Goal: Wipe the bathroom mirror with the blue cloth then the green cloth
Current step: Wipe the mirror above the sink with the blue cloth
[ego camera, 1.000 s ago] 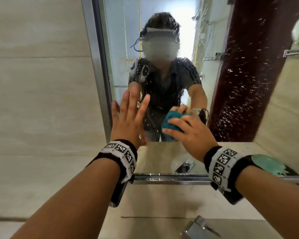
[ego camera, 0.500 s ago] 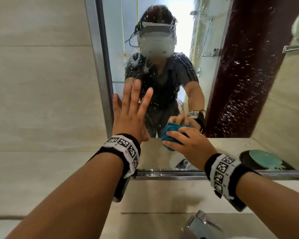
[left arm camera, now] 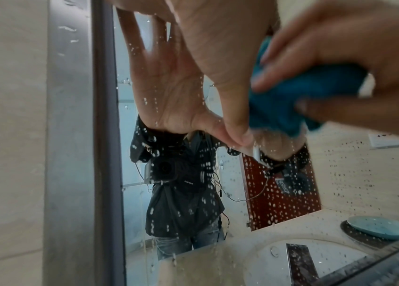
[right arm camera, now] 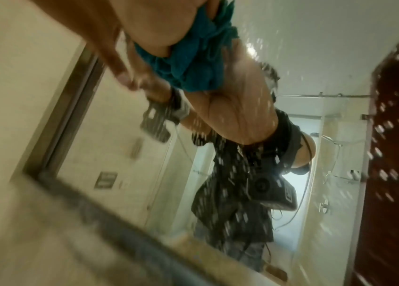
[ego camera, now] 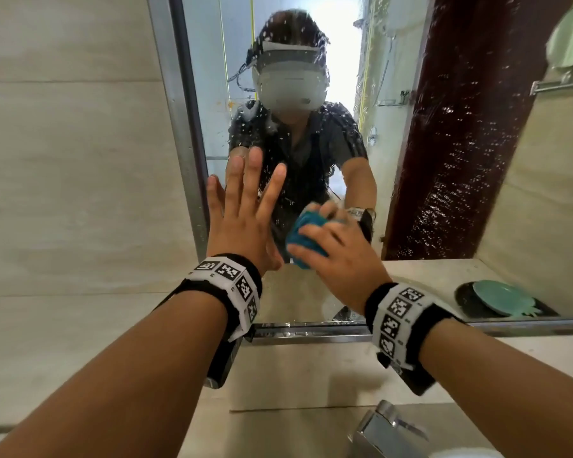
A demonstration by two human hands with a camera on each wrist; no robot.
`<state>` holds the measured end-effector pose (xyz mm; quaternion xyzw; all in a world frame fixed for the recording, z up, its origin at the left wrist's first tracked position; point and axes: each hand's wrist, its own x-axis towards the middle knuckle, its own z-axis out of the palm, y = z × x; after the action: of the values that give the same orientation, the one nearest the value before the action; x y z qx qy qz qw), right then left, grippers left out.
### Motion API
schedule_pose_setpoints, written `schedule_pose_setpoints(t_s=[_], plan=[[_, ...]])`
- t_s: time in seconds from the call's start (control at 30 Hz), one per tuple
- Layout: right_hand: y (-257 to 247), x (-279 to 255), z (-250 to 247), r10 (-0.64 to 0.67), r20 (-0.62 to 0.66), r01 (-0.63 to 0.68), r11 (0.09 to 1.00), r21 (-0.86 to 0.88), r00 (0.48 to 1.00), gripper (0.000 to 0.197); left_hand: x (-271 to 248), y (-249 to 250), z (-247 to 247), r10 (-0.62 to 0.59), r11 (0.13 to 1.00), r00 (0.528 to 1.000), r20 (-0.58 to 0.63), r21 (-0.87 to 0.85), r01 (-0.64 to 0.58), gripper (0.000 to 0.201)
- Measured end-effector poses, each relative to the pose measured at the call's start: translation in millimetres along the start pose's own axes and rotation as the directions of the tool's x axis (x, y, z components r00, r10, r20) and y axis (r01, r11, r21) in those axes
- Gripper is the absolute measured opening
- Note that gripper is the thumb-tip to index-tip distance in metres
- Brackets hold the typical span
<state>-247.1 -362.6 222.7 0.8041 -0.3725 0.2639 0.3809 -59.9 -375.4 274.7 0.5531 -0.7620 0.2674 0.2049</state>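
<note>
The right hand [ego camera: 341,259] grips the blue cloth [ego camera: 306,238] bunched in its curled fingers and presses it against the mirror [ego camera: 450,160], just right of centre in the head view and low on the glass, a little above the bottom frame [ego camera: 311,335]. In the left wrist view the cloth [left arm camera: 299,96] fills the upper right, pinched between blurred fingers [left arm camera: 335,44] above and below it. In the right wrist view the cloth [right arm camera: 193,58] hangs in folds at the top centre, meeting its own reflection.

Just beside it, to the left, the left hand [ego camera: 242,216] is flat and spread, fingers straight and pointing up, holding nothing; its thumb tip meets its reflection on the glass in the left wrist view [left arm camera: 218,48].

Water droplets [ego camera: 450,200] speckle the mirror, thickest over the reflected dark red door. The mirror's metal side frame [ego camera: 179,127] runs down the upper left against beige wall tiles [ego camera: 63,160]. At the lower right a green dish [ego camera: 497,297] shows in the reflection, and a chrome tap [ego camera: 387,428] sits at the bottom edge. No green cloth can be made out.
</note>
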Motion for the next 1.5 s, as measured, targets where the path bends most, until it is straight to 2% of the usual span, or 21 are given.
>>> schedule_pose_setpoints(t_s=[0.07, 0.17, 0.23, 0.3, 0.4, 0.43, 0.5, 0.53, 0.6, 0.7, 0.87, 0.97, 1.03, 1.1, 1.13, 1.23, 1.3, 1.37, 1.4, 1.43, 1.5], plan=[[-9, -19, 5, -0.112, 0.139, 0.109, 0.994, 0.023, 0.984, 0.047, 0, 0, 0, -0.003, 1.0, 1.0, 0.0, 0.013, 0.003, 0.144], [-10, -26, 0, -0.122, 0.179, 0.119, 0.992, 0.031, 0.976, 0.048, -1, 2, -1, -0.012, 0.999, 1.0, 0.001, 0.031, 0.012, 0.144], [-2, -17, -4, -0.068, 0.109, 0.068, 0.998, 0.005, 0.992, 0.045, -1, 3, -2, -0.01, 1.0, 1.0, -0.004, 0.028, 0.011, 0.143], [8, 2, -13, 0.051, -0.017, -0.051, 0.999, 0.007, 0.999, 0.039, -2, 4, -2, -0.013, 1.0, 1.0, -0.004, 0.026, 0.013, 0.143], [17, 28, -27, 0.251, -0.171, -0.249, 0.968, 0.033, 0.953, 0.041, -2, 4, -2, -0.018, 0.999, 1.0, -0.003, 0.035, 0.018, 0.145], [17, 30, -28, 0.272, -0.194, -0.269, 0.962, 0.039, 0.942, 0.041, -2, 4, -2, -0.018, 0.999, 1.0, -0.004, 0.037, 0.018, 0.145], [11, 22, -21, 0.229, -0.2, -0.226, 0.973, 0.038, 0.953, 0.043, -2, 4, -2, -0.017, 0.999, 1.0, -0.002, 0.034, 0.017, 0.145], [7, 12, -15, 0.172, -0.164, -0.169, 0.985, 0.034, 0.971, 0.045, -2, 4, -2, -0.016, 0.999, 1.0, -0.003, 0.028, 0.016, 0.144], [-4, -15, -1, 0.03, -0.004, -0.03, 0.999, 0.016, 1.0, 0.049, -2, 5, -1, -0.017, 1.0, 1.0, -0.005, 0.025, 0.017, 0.144], [-16, -57, 11, -0.085, 0.229, 0.081, 0.996, 0.024, 0.97, 0.047, -2, 5, 0, -0.027, 0.999, 1.0, 0.005, 0.043, 0.027, 0.147], [-4, -94, 10, -0.133, 0.343, 0.137, 0.991, 0.014, 0.93, 0.047, -2, 8, -2, -0.034, 0.999, 0.999, 0.014, 0.035, 0.033, 0.147], [13, -88, -6, -0.02, 0.287, 0.021, 1.0, 0.002, 0.958, 0.044, -3, 8, -2, -0.036, 0.999, 0.999, -0.002, 0.024, 0.036, 0.147], [25, -72, -21, 0.161, 0.168, -0.168, 0.986, 0.026, 0.973, 0.036, -3, 8, -2, -0.042, 0.999, 0.999, -0.001, 0.021, 0.042, 0.148], [38, -54, -37, 0.413, 0.035, -0.414, 0.904, 0.109, 0.91, 0.028, -3, 9, -2, -0.048, 0.999, 0.999, 0.0, 0.02, 0.048, 0.15], [44, -46, -45, 0.482, -0.032, -0.476, 0.872, 0.113, 0.876, 0.029, -3, 9, -2, -0.051, 0.999, 0.999, -0.001, 0.019, 0.051, 0.151], [51, -38, -54, 0.517, -0.154, -0.516, 0.855, 0.049, 0.842, 0.034, -3, 10, -2, -0.055, 0.998, 0.998, 0.004, 0.017, 0.055, 0.151], [43, -45, -47, 0.49, -0.13, -0.488, 0.872, 0.044, 0.862, 0.029, -3, 11, -3, -0.057, 0.998, 0.998, 0.012, 0.015, 0.057, 0.152], [32, -64, -32, 0.46, -0.012, -0.458, 0.886, 0.074, 0.888, 0.023, -3, 12, -3, -0.052, 0.999, 0.999, 0.013, 0.015, 0.052, 0.152], [27, -76, -23, 0.387, 0.054, -0.389, 0.921, 0.036, 0.921, 0.022, -3, 12, -3, -0.051, 0.999, 0.999, 0.011, 0.014, 0.051, 0.152], [20, -89, -14, 0.278, 0.137, -0.281, 0.96, -0.002, 0.951, 0.032, -3, 12, -3, -0.051, 0.999, 0.999, 0.009, 0.015, 0.05, 0.152], [11, -111, -2, 0.109, 0.255, -0.103, 0.994, -0.036, 0.961, 0.048, -3, 10, -1, -0.048, 0.999, 0.999, -0.002, 0.015, 0.048, 0.153]])
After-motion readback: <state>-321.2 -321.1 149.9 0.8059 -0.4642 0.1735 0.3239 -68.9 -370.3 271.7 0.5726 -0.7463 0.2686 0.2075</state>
